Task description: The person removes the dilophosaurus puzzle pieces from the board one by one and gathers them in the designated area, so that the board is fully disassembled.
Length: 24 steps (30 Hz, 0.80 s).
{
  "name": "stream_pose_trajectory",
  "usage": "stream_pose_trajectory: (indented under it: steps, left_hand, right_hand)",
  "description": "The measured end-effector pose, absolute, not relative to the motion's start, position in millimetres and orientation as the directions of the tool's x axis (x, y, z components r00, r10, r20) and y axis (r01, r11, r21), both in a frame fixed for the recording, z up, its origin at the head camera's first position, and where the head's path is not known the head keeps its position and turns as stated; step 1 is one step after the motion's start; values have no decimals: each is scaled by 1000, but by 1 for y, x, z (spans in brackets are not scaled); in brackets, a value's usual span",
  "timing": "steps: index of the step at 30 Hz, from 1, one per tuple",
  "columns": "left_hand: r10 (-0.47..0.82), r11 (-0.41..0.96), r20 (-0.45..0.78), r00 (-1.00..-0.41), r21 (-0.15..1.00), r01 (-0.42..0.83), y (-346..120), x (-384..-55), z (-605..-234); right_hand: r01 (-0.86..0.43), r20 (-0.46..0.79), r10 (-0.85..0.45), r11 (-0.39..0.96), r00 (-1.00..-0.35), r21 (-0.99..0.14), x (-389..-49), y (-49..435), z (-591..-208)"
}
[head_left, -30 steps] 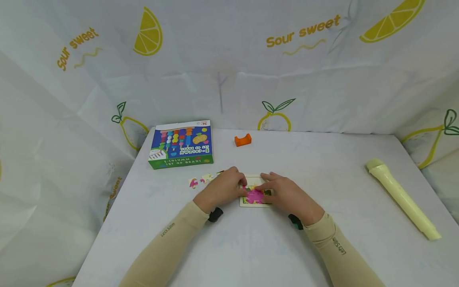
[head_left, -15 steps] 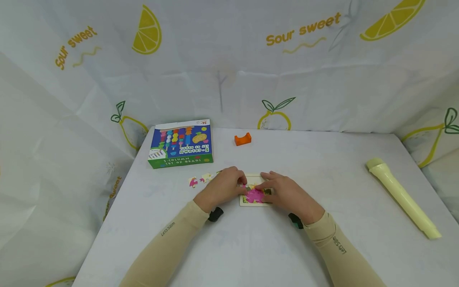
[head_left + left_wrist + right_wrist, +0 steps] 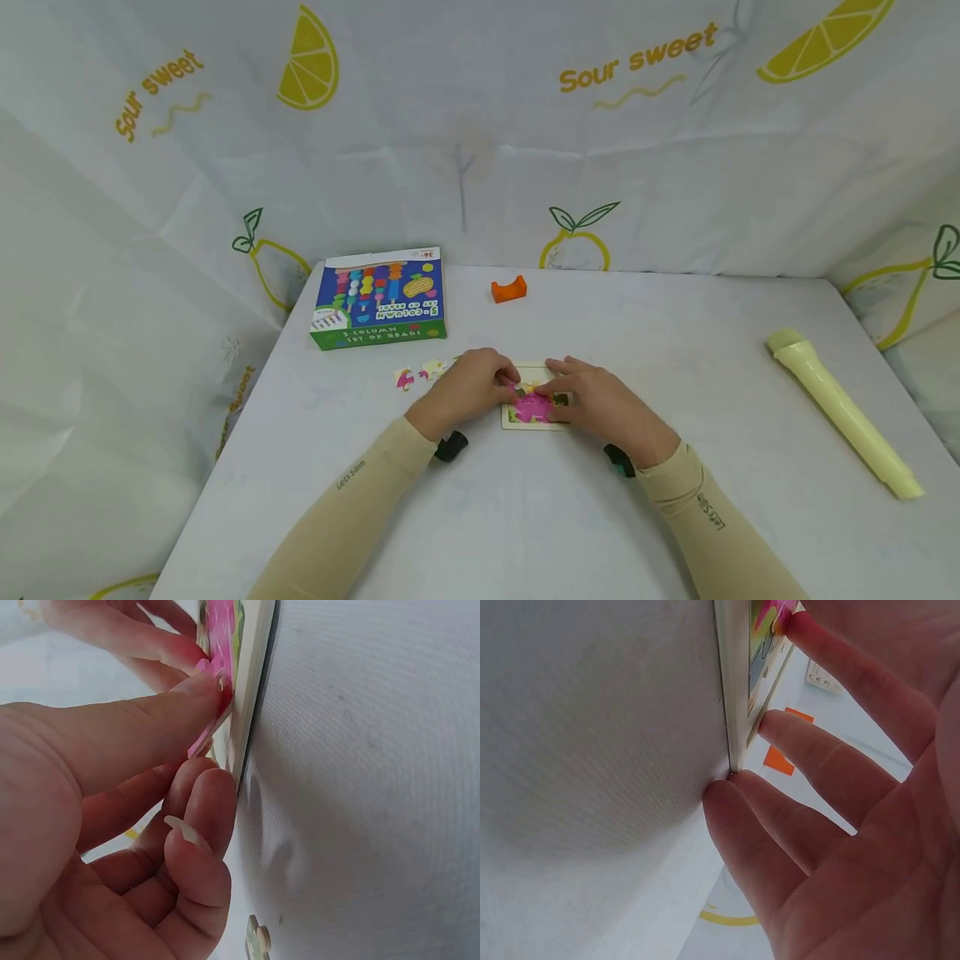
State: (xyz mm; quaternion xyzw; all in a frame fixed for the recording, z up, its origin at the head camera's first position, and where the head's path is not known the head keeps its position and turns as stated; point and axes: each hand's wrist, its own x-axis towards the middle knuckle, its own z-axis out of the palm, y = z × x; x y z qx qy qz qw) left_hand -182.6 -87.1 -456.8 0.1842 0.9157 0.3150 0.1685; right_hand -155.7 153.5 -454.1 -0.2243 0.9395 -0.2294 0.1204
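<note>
A small jigsaw puzzle board [image 3: 534, 372] with a pale frame and a pink picture lies flat between both hands. At its left side, my left hand [image 3: 467, 387] pinches a pink puzzle piece [image 3: 198, 745] between thumb and fingers; the piece is tilted against the board. My right hand [image 3: 606, 407] rests on the right side of the board with fingers spread and fairly straight. In the right wrist view its fingertips [image 3: 776, 722] touch the frame and the picture. Loose puzzle pieces [image 3: 405, 379] lie left of the board, some partly hidden by the left hand.
A blue and green bead-set box [image 3: 378, 292] stands at the back left. An orange notched block [image 3: 509, 290] sits behind the board. On the right lies a pale yellow stick with a wider head [image 3: 843, 412]. White printed cloth hangs behind the table.
The left fingertips have shifted slightly at the left side of the board. The right hand stays in place, and the head view has tilted a little.
</note>
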Motion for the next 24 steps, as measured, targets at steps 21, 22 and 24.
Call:
stream_pose_trajectory:
  steps: [21,22,24]
  left_hand:
    - [464,661,-222,-858,732,167,-97,-189,-456]
    - [462,660,-221,-859,733,166,-98,-189,-455]
    - [457,660,-224,-861,734,159,-99,-190,-455]
  right_hand:
    - [-351,-119,-472,781,-874,-517,-156,154,-456]
    - [-350,-117,-472,778,-874,-521,-156,154,-456]
    - [-350,-114,-472,776,-874,-525,-155,154,-456]
